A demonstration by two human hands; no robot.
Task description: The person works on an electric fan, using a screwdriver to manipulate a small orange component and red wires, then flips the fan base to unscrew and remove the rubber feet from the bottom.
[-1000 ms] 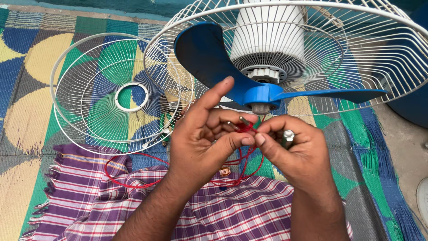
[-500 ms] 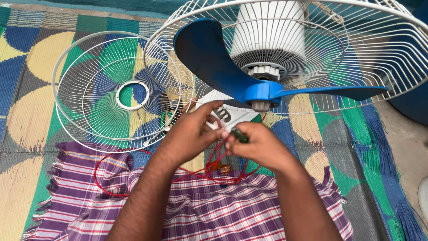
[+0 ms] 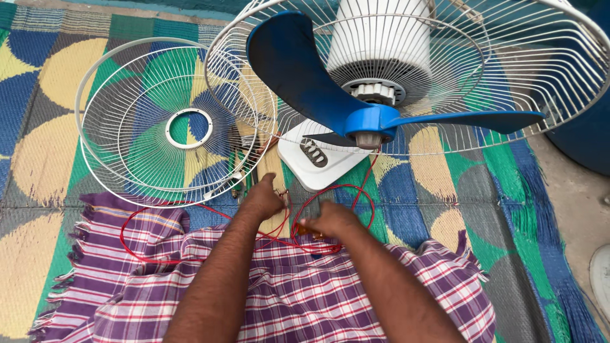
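Observation:
My left hand [image 3: 262,202] and my right hand [image 3: 332,221] are low over the mat, just in front of the white fan base [image 3: 321,159]. Both are closed around a small part with red wires [image 3: 330,197] looping from it; the part itself is mostly hidden by my fingers. Above them stands the fan with its blue blade [image 3: 356,95], white motor housing [image 3: 380,44] and rear wire guard [image 3: 559,82].
The loose front wire guard [image 3: 171,124] lies flat on the colourful woven mat [image 3: 38,127] to the left. A purple checked cloth [image 3: 286,298] covers my lap. Small tools [image 3: 241,184] lie by the guard's edge. A dark blue container [image 3: 584,133] stands at right.
My hands have dropped from just under the blade hub down toward the mat in front of the fan base, carrying the red wires with them.

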